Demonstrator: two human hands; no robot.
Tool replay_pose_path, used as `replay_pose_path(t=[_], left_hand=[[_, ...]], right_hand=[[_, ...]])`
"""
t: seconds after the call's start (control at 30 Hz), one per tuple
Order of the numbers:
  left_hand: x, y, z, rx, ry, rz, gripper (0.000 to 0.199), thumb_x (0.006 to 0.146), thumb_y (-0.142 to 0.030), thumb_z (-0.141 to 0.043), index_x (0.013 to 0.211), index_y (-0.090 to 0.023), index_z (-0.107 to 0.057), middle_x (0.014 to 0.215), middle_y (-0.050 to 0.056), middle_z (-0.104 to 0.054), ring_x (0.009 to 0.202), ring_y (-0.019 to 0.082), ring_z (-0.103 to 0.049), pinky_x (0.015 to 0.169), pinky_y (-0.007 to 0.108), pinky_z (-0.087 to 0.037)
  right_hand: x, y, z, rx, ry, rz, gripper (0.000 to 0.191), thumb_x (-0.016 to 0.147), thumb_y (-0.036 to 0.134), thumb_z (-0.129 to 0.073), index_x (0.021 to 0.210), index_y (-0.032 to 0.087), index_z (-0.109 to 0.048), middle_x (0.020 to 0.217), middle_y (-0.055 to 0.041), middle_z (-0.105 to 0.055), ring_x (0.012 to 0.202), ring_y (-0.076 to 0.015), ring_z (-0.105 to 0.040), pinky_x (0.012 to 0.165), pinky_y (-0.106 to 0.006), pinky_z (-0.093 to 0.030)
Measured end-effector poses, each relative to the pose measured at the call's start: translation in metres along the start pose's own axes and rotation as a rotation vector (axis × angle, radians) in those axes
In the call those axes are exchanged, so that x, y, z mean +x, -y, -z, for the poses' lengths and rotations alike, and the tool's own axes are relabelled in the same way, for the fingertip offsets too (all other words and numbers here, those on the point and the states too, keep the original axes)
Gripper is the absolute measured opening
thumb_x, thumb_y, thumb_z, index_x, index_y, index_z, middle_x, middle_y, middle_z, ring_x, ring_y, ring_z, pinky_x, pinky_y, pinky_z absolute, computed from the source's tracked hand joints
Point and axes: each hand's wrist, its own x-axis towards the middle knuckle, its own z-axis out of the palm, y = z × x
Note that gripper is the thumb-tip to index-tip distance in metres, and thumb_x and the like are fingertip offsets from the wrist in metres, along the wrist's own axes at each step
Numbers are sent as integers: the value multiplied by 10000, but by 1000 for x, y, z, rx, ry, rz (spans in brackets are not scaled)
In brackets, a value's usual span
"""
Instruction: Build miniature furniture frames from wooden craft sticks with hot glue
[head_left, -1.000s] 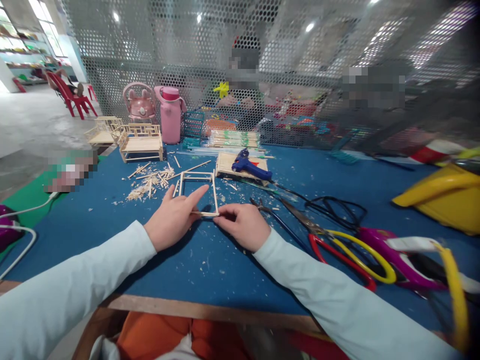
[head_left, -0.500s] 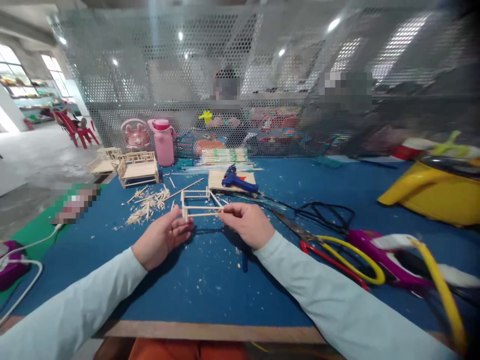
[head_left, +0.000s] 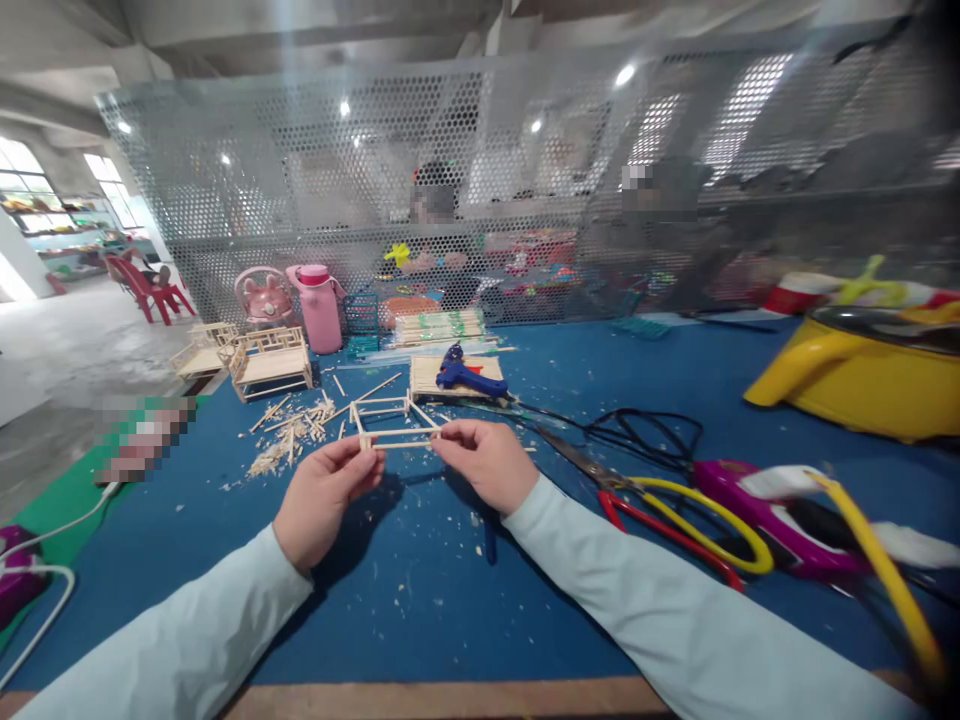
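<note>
Pinches the near left corner of the stick frame [head_left: 405, 433] between thumb and fingers of the left hand [head_left: 319, 500]; pinches the near right corner with the right hand [head_left: 491, 462]. Both grips closed on the frame, so held between them, near side facing the body, over the blue bench [head_left: 420, 610]. Cannot tell if touching the bench at the far side.

Just beyond the left grip, a loose pile of stick scraps [head_left: 292, 440]; farther past it, a small stick chair [head_left: 274, 370] with a second chair [head_left: 202, 358] to its left. Beyond these, a pink bottle [head_left: 321, 318] and, left of it, a pink eared item [head_left: 264, 298].

Beyond the right grip, a blue glue gun [head_left: 480, 380] lying on a flat stick stack [head_left: 424, 376]; behind that, bagged sticks [head_left: 439, 326]. To the right of the right grip, open shears [head_left: 574, 457] with a red and a yellow handle, plus a tangled black cable [head_left: 652, 430] past the blades. Farther right, a purple and white device [head_left: 727, 490]; well apart and beyond, a yellow container [head_left: 862, 380]. Just nearer than the right grip, a blue handle [head_left: 490, 542], partly hidden.
</note>
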Motion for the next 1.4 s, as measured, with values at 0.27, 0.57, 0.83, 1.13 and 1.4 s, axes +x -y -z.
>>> replay_pose_path(t=[0.27,0.57,0.83,1.13,1.4], left_hand=[[1,-2,4,6,15,-2,357,522,-276,-794,822,-131,-663,744,34,-681,640,80,-599,630,188,-493],[-1,-5,4,137,3,-36,391,551,-365,-768,844,-139,-644,770,33,-667,637,88,-571,536,179,-453],[2,-6,5,175,-58,-133,402,566,-372,-747,877,-139,-645,720,5,-633,550,59,-483,444,158,-371],[0,-9,10,282,-55,-172,357,618,-352,-704,894,-130,-661,662,-6,-600,508,59,-448,436,169,-361],[-2,-11,10,310,-16,-155,275,636,-374,-682,768,-133,-675,646,3,-587,547,83,-478,471,184,-397]], right_hand=[[0,-2,-6,10,41,42,187,639,340,-570,666,156,-557,579,17,-519,511,-96,-429,527,-242,-380],[-21,-2,-8,-451,221,790,124,778,183,-497,826,200,-610,726,-8,-578,644,-107,-519,587,-220,-383],[-19,-6,-32,-808,477,616,144,833,241,-480,808,198,-615,864,-47,-577,786,-160,-495,645,-265,-361],[-21,2,-17,-825,143,865,238,893,204,-374,805,140,-586,702,-59,-584,667,-163,-446,628,-298,-302],[-15,20,-14,-811,-164,959,230,876,144,-387,900,167,-615,781,-32,-661,765,-171,-475,730,-348,-266]])
